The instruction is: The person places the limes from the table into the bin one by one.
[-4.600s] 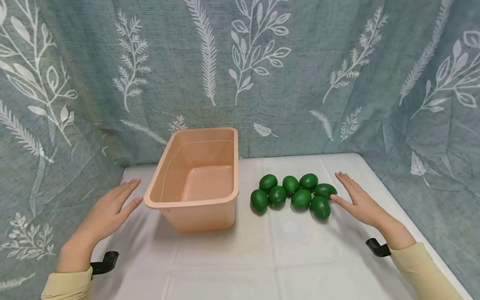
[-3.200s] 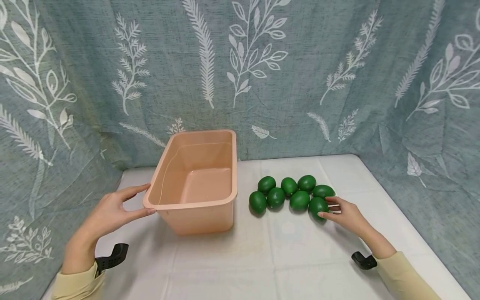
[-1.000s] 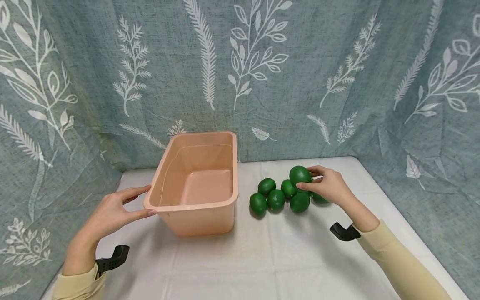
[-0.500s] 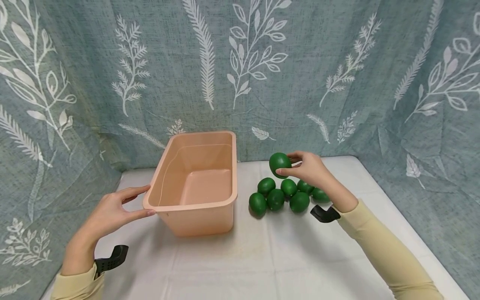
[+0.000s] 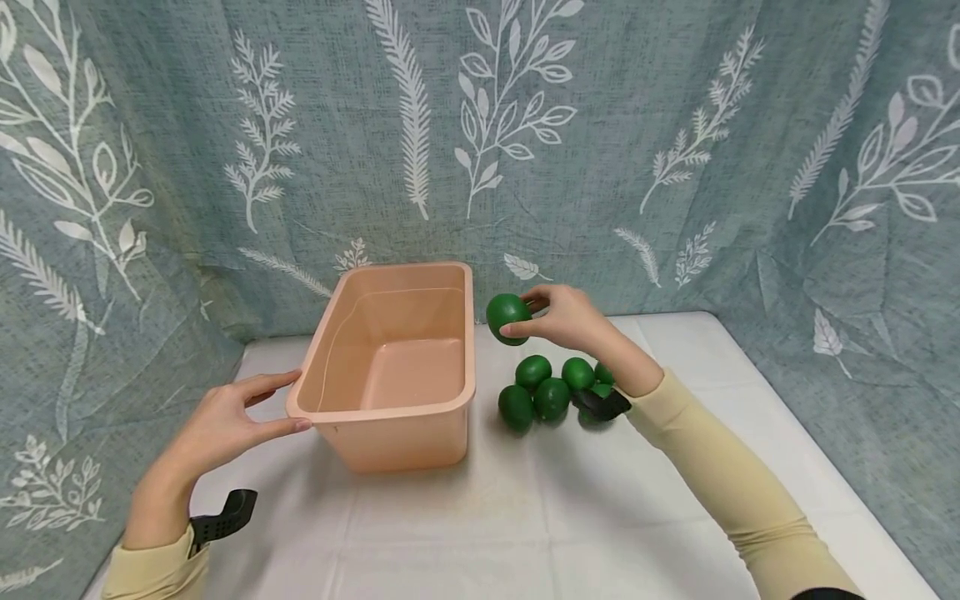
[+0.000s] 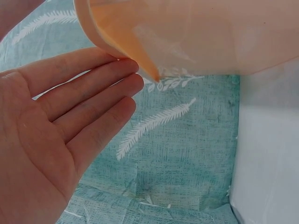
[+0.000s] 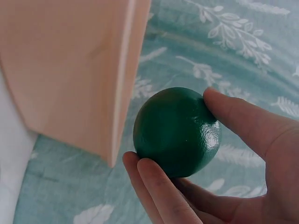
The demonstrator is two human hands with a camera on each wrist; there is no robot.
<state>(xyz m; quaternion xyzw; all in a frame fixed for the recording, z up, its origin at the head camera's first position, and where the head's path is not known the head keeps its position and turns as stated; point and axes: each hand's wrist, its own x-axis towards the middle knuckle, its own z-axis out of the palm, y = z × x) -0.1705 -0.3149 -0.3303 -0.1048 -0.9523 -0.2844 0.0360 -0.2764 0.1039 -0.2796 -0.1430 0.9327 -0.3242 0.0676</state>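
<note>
A peach plastic bin [image 5: 457,398] stands on the white table, its wall also filling the top of the left wrist view [image 6: 196,32] and the left of the right wrist view [image 7: 60,70]. My right hand [image 5: 558,318] pinches a dark green lime [image 5: 507,317] in the air just right of the bin's far corner; the lime [image 7: 176,131] sits between thumb and fingers. My left hand [image 5: 225,421] has straight fingers [image 6: 79,98] touching the bin's near left corner. Several more limes [image 5: 551,390] lie in a cluster on the table under my right forearm.
A grey-green curtain with white leaf prints [image 5: 480,150] hangs close behind and around both sides of the table. The white tablecloth [image 5: 525,525] stretches bare toward me. A black wrist-camera mount [image 5: 225,512] shows by my left sleeve.
My right hand reached the lime cluster, took one lime, lifted it and carried it left toward the bin. My left hand moved to the bin's corner and has stayed there.
</note>
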